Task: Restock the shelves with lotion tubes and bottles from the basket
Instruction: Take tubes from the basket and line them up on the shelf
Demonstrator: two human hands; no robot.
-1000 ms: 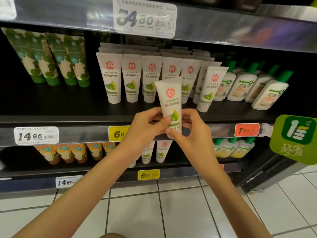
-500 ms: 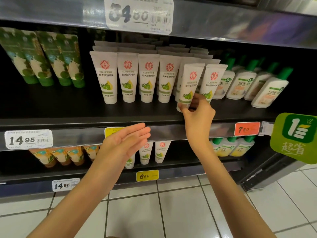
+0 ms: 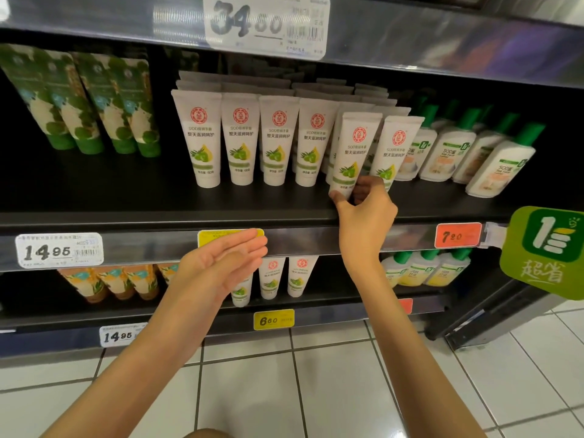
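Head view: the right hand (image 3: 366, 213) holds a tube (image 3: 354, 150) at the front of the middle shelf (image 3: 126, 213).
Right grip: thumb and fingers are clamped on the tube's cap end.
Left grip: the left hand (image 3: 221, 267) is apart, fingers straight, holding nothing. It hovers in front of the shelf rail, partly covering a yellow tag (image 3: 208, 237).
Tube location: cap down, top tilted to the right, in the front row between the upright tubes (image 3: 278, 137) and the end tube (image 3: 396, 147). The thumb hides the cap, so contact with the shelf cannot be confirmed.
Basket: not in view.
Step in hand: seating the tube in the front row, judged nearly complete.
Method: lower the cap flat onto the shelf, bring the body upright, and face the label forward in line with the row. Release only when the tube stands unaided.
Caution: the end tube and the bottles (image 3: 448, 153) beside it already lean, so a sideways nudge may topple them. Withdraw the fingers straight back.
Change, 1.0 s: both hands held the tube in front of the shelf edge; now only the right hand holds it, inside the row.
Change, 0.5 s: little difference; the tube and the flat left hand stay about where they were.
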